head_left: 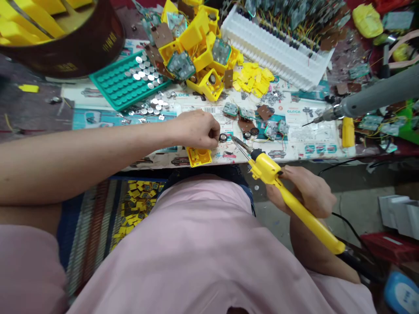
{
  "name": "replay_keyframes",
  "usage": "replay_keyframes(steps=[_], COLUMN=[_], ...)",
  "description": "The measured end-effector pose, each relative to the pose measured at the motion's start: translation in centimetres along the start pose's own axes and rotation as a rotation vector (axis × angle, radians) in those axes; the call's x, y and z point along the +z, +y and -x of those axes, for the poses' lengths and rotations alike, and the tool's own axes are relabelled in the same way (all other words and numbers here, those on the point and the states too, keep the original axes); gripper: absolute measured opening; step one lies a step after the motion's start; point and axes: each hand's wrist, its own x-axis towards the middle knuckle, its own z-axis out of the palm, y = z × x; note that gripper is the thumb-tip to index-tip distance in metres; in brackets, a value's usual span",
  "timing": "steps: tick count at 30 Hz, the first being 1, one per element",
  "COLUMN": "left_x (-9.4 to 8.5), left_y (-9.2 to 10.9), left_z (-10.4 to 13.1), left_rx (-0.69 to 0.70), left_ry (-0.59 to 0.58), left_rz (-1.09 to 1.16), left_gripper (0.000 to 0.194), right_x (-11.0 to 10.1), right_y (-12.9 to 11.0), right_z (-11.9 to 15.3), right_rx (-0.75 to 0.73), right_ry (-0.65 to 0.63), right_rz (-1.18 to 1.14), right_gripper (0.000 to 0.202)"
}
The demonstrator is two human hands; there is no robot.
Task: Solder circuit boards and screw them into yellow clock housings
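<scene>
My right hand (pixel 304 189) is wrapped round a yellow soldering iron (pixel 291 196), whose metal tip points left over the table's front edge. The tip is near a small round black part (pixel 223 138) on the table. My left hand (pixel 198 130) has its fingers curled together beside that part; whatever they pinch is too small to make out. Just below the left hand, an open yellow case (pixel 199 157) lies at the front edge. Green circuit boards (pixel 247 113) and brown squares (pixel 263 112) lie beyond the iron's tip.
A teal tray (pixel 114 85) with silver discs is at the back left, near a dark round container (pixel 65 56) of yellow parts. Yellow cases (pixel 196 43) are piled centrally. Behind them stands a white foam rack (pixel 275 56). A grey electric screwdriver (pixel 376 93) hangs at right.
</scene>
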Motion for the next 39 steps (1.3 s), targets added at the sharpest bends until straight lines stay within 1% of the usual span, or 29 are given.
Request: replay_keyframes(steps=[2, 6, 10, 14, 19, 23, 27, 29, 32, 35, 39], left_x=[0.0, 0.0, 0.0, 0.0, 0.1, -0.1, -0.3, -0.2, 0.4, 1.0, 1.6], left_y=[0.0, -0.1, -0.3, -0.5, -1.0, -1.1, -0.8, -0.5, -0.2, -0.1, -0.1], left_z=[0.0, -0.1, -0.2, -0.1, 0.3, 0.2, 0.2, 0.3, 0.5, 0.7, 1.2], left_rx=[0.007, 0.022, 0.035, 0.079, 0.193, 0.258, 0.256, 0.234, 0.195, 0.200, 0.275], left_ry=[-0.008, -0.014, -0.013, -0.002, 0.084, 0.096, 0.107, 0.125, 0.160, 0.198, 0.292], left_rz=[0.002, 0.014, 0.016, -0.002, -0.082, -0.081, -0.051, -0.046, -0.087, -0.157, -0.197], left_gripper=[0.023, 0.025, 0.025, 0.025, 0.025, 0.026, 0.023, 0.024, 0.029, 0.032, 0.034], right_x=[0.3, 0.7, 1.1, 1.2, 1.3, 1.5, 1.7, 1.9, 2.4, 3.0, 4.2], right_y=[-0.1, 0.0, 0.7, 1.1, 1.2, 1.2, 1.1, 0.9, 0.7, 0.4, 0.2], right_z=[-0.2, -0.7, -0.5, -0.2, -0.1, -0.1, 0.2, 0.5, 1.0, 1.0, -0.1], right_rx=[-0.079, -0.101, -0.154, -0.151, -0.116, -0.066, -0.027, 0.023, 0.108, 0.099, 0.075], right_ry=[0.067, 0.074, 0.097, 0.092, 0.160, 0.209, 0.217, 0.221, 0.273, 0.314, 0.265], right_rz=[0.008, 0.008, 0.012, 0.003, 0.003, 0.003, -0.023, -0.031, -0.038, 0.003, 0.009], right_gripper=[0.039, 0.029, 0.029, 0.037, 0.047, 0.048, 0.043, 0.042, 0.042, 0.052, 0.051])
